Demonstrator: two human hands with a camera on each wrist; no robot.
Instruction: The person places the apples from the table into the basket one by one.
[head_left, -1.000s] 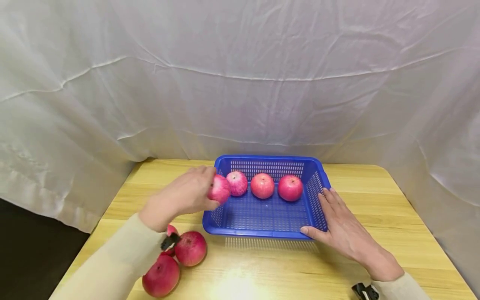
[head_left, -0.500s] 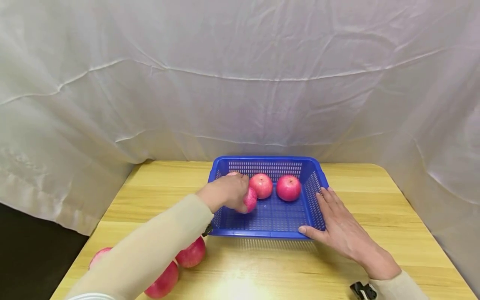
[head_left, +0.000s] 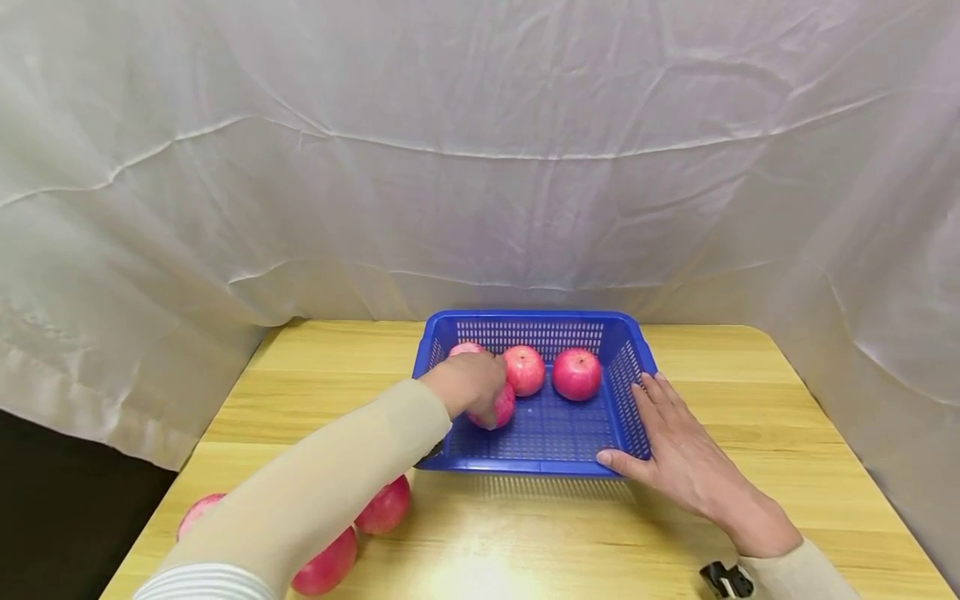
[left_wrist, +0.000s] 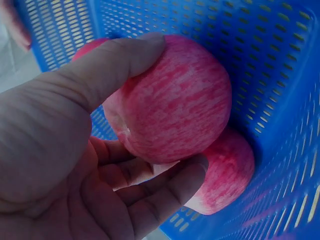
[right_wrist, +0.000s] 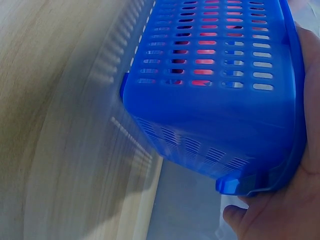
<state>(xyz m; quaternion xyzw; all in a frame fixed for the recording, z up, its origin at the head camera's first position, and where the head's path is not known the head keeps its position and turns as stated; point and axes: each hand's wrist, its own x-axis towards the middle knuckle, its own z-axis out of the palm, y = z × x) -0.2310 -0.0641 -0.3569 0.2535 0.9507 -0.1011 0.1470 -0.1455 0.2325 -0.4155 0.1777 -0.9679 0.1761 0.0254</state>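
Head view, centre: left hand [head_left: 472, 382] grips a round red-streaked apple [head_left: 504, 408] inside a perforated blue plastic basket [head_left: 525, 315]. Right of centre: right hand [head_left: 684, 462], fingers straight, apparently steadies it.

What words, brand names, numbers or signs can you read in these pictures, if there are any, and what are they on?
None: I can't read any text here.
Red round apples: no stickers or writing on the sides that show.
Blue plastic basket with slotted walls: no readable label on the parts in view.
Small black device by the right hand: too small to tell whether anything is printed on it.
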